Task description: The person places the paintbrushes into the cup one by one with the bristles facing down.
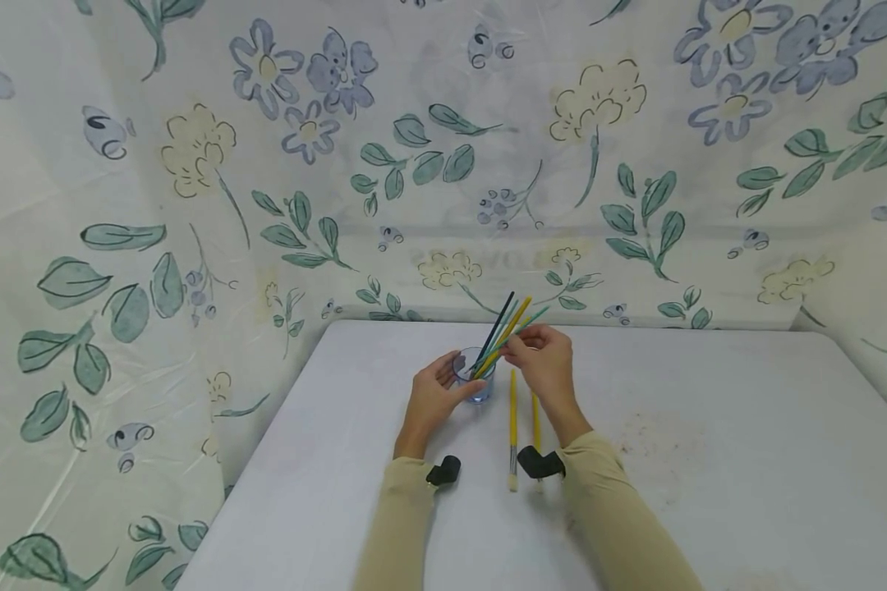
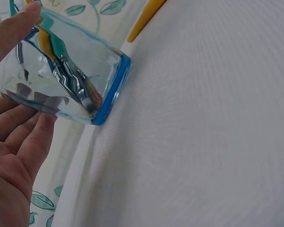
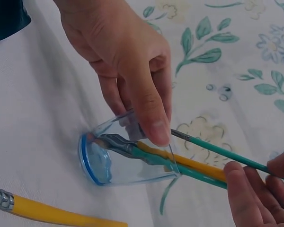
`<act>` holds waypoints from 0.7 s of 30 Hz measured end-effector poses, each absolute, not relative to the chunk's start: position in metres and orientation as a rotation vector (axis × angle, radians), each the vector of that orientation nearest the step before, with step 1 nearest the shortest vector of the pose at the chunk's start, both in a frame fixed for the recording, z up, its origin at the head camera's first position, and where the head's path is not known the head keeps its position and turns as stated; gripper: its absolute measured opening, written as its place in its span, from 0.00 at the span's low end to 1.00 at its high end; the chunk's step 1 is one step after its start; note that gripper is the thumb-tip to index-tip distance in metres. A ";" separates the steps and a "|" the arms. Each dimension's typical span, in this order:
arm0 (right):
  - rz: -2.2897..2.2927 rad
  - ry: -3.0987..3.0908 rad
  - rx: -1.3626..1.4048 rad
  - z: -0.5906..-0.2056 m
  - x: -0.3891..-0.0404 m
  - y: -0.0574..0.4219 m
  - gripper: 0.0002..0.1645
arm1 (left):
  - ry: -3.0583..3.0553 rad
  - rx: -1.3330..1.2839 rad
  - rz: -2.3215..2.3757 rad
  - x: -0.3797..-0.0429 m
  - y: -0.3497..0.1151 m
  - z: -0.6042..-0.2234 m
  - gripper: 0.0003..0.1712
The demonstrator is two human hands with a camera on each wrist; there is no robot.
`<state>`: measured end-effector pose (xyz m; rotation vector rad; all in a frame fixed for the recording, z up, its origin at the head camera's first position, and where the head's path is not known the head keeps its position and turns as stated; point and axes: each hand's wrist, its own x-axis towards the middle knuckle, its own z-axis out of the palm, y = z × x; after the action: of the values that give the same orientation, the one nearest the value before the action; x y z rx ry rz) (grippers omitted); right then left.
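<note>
My left hand [image 1: 432, 398] grips a clear cup with a blue base [image 3: 95, 163], thumb on one side and fingers on the other. Inside the cup lean several paintbrushes [image 2: 68, 75], bristles down, with teal, yellow and dark handles rising past the rim. To the right of the cup, my right hand [image 1: 547, 365] pinches a thin teal paintbrush [image 3: 217, 150] by its handle. In the right wrist view its metal ferrule overlaps the cup's rim, close by the left thumb [image 3: 158, 130]. The other handles pass near the right fingers [image 3: 244, 194].
Two yellow-handled paintbrushes, one to the left [image 1: 513, 414] and one partly under the right wrist [image 1: 536, 419], lie on the white table [image 1: 303, 492], bristles toward me. A floral-print sheet [image 1: 429, 205] hangs behind the table's far edge.
</note>
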<state>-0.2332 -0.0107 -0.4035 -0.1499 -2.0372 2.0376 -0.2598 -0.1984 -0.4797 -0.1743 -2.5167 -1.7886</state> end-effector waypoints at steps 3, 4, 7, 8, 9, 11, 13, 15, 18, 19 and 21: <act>1.998 -2.067 -0.146 -0.405 -0.234 -0.013 0.09 | -2.517 -0.169 -1.791 -0.259 -0.198 -0.480 0.52; 1.982 -2.080 -0.146 -0.405 -0.234 -0.014 0.09 | -2.517 -0.168 -1.792 -0.259 -0.198 -0.480 0.52; 1.924 -2.131 -0.152 -0.407 -0.234 -0.017 0.09 | -2.508 -0.171 -1.800 -0.258 -0.199 -0.479 0.52; 1.913 -2.139 -0.154 -0.407 -0.235 -0.017 0.09 | -2.506 -0.171 -1.802 -0.258 -0.199 -0.479 0.51; 1.909 -2.142 -0.154 -0.407 -0.235 -0.018 0.09 | -2.504 -0.169 -1.804 -0.258 -0.199 -0.479 0.51; 1.896 -2.159 -0.161 -0.408 -0.236 -0.018 0.10 | -2.498 -0.175 -1.807 -0.258 -0.199 -0.479 0.51; 1.892 -2.167 -0.165 -0.409 -0.237 -0.019 0.10 | -2.498 -0.175 -1.808 -0.258 -0.199 -0.479 0.50; 1.891 -2.175 -0.163 -0.409 -0.237 -0.019 0.10 | -2.500 -0.174 -1.811 -0.258 -0.198 -0.479 0.50; 1.888 -2.197 -0.157 -0.410 -0.237 -0.019 0.11 | -2.502 -0.175 -1.813 -0.259 -0.199 -0.480 0.50; 1.884 -2.213 -0.152 -0.411 -0.237 -0.018 0.11 | -2.501 -0.178 -1.813 -0.259 -0.199 -0.481 0.50; 1.878 -2.248 -0.139 -0.411 -0.236 -0.018 0.11 | -2.491 -0.187 -1.821 -0.259 -0.200 -0.481 0.50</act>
<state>-0.2363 -0.0180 -0.4113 -0.1390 -2.2475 1.8776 -0.2589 -0.1998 -0.4813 -0.1868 -2.4913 -1.8211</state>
